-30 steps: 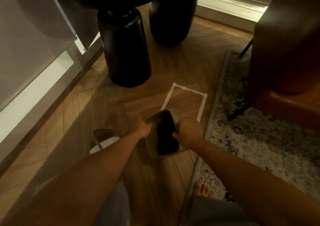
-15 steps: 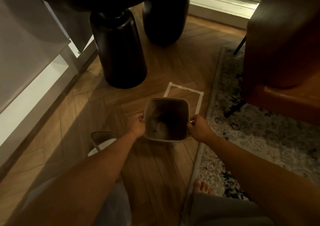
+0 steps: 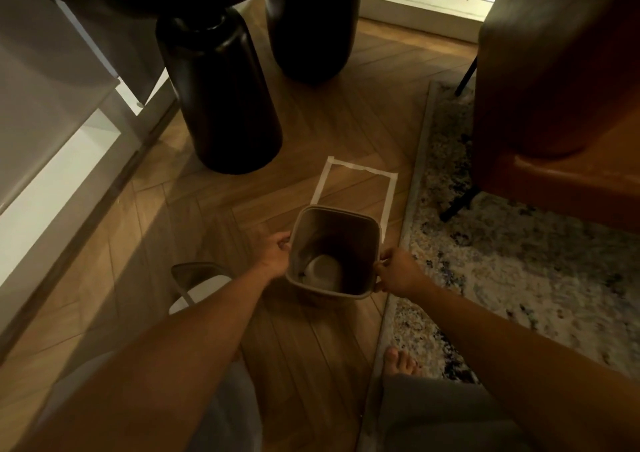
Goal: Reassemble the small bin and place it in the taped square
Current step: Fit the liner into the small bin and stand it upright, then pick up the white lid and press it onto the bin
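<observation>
A small grey-brown bin body (image 3: 360,229) stands upright with its mouth open toward me, just at the near edge of the taped square (image 3: 360,168) on the wood floor. A pale rounded object (image 3: 323,271) lies inside at the bottom. My left hand (image 3: 275,253) grips the bin's left rim and my right hand (image 3: 394,273) grips its right rim. A dark frame with a white panel, the bin's lid piece (image 3: 199,283), lies on the floor to the left, partly hidden by my left forearm.
Two black cylindrical table legs (image 3: 221,105) stand beyond the square. A patterned rug (image 3: 502,271) borders the square on the right, with a brown armchair (image 3: 561,87) on thin black legs. A white cabinet (image 3: 45,160) runs along the left. My bare foot (image 3: 400,361) rests by the rug's edge.
The bin went from tilted with its dark inside turned sideways to upright and open-topped. My hands shifted to its two side rims, and it now sits slightly nearer the taped square.
</observation>
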### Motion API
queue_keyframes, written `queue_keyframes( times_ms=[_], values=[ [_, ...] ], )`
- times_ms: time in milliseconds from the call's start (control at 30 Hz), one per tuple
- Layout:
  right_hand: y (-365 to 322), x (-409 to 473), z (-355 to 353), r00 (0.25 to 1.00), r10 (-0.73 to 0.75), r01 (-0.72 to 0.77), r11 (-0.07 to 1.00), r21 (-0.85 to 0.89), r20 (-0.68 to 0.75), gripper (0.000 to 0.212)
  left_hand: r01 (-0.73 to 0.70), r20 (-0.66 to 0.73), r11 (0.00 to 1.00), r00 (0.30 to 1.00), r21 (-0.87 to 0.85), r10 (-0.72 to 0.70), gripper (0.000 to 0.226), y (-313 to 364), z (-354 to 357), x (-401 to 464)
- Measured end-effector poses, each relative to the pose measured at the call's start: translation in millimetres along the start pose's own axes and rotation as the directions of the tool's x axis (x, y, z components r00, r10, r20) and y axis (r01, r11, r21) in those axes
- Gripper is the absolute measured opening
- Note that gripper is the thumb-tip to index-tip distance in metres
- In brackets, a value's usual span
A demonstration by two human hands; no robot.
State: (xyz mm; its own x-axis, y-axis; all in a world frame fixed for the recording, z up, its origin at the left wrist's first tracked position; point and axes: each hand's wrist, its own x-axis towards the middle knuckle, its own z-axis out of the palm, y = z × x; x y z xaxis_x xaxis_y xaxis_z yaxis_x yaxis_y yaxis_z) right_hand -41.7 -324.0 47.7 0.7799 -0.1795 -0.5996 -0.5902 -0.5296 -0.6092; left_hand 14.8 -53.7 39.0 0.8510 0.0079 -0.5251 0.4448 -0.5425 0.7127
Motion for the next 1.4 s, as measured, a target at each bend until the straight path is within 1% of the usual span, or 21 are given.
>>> queue_keyframes(
  times_ms=[167,267,433,500,567,633,700,733,900,967,1067,1200,1333,1400],
  values=[
    [10,-5,-2,0.998,0.050,-0.050,0.999,-0.008,0.036,0.019,-0.011,-0.025,1.000,1.000,0.001,0.011,0.040,6,15,1],
    [14,-6,-1,0.994,0.076,-0.076,0.997,-0.006,0.073,0.021,0.015,-0.073,1.000,0.997,0.015,-0.014,0.040,7,22,0],
    [12,-4,-2,0.985,0.124,-0.119,0.992,-0.053,0.117,0.036,0.062,-0.072,0.998,0.995,-0.001,-0.062,0.036,4,25,1],
    [9,-5,-4,0.988,0.137,-0.130,0.986,-0.100,0.071,0.046,0.083,-0.059,0.996,0.995,-0.019,-0.084,0.036,3,25,2],
    [1,-5,-7,0.995,0.070,-0.084,0.966,-0.244,-0.068,0.058,0.099,-0.057,0.994,0.993,-0.036,-0.101,0.037,3,22,1],
    [-12,-6,-9,0.983,-0.043,-0.017,0.947,-0.322,-0.180,0.064,0.093,-0.081,0.995,0.992,-0.047,-0.096,0.037,2,17,2],
    [-28,-6,-10,0.962,-0.153,0.068,0.936,-0.344,-0.225,0.064,0.073,-0.118,0.995,0.990,-0.063,-0.080,0.037,1,10,0],
    [-36,-5,-10,0.953,-0.202,0.115,0.932,-0.345,-0.226,0.064,0.061,-0.138,0.996,0.988,-0.070,-0.070,0.036,0,4,0],
    [-86,-5,5,0.916,-0.379,0.331,0.899,-0.286,-0.132,0.051,0.024,-0.237,1.000,0.971,-0.015,-0.027,0.033,-15,-35,-7],
    [-102,-6,18,0.892,-0.445,0.409,0.868,-0.283,-0.076,0.046,0.030,-0.270,0.999,0.962,-0.035,-0.039,0.034,-27,-53,-9],
    [-124,-9,44,0.855,-0.518,0.503,0.821,-0.271,0.018,0.042,0.063,-0.299,0.992,0.950,-0.107,-0.092,0.036,-46,-81,-15],
    [-152,-13,90,0.832,-0.543,0.551,0.790,-0.268,0.110,0.038,0.109,-0.370,0.977,0.913,-0.186,-0.172,0.035,-69,-115,-20],
    [-174,-12,141,0.820,-0.530,0.572,0.767,-0.289,0.216,0.038,0.220,-0.383,0.959,0.882,-0.181,-0.274,0.034,-94,-141,-18],
    [-180,-9,164,0.822,-0.510,0.567,0.770,-0.292,0.252,0.040,0.272,-0.366,0.951,0.878,-0.144,-0.307,0.033,-107,-150,-15]
  ],
)
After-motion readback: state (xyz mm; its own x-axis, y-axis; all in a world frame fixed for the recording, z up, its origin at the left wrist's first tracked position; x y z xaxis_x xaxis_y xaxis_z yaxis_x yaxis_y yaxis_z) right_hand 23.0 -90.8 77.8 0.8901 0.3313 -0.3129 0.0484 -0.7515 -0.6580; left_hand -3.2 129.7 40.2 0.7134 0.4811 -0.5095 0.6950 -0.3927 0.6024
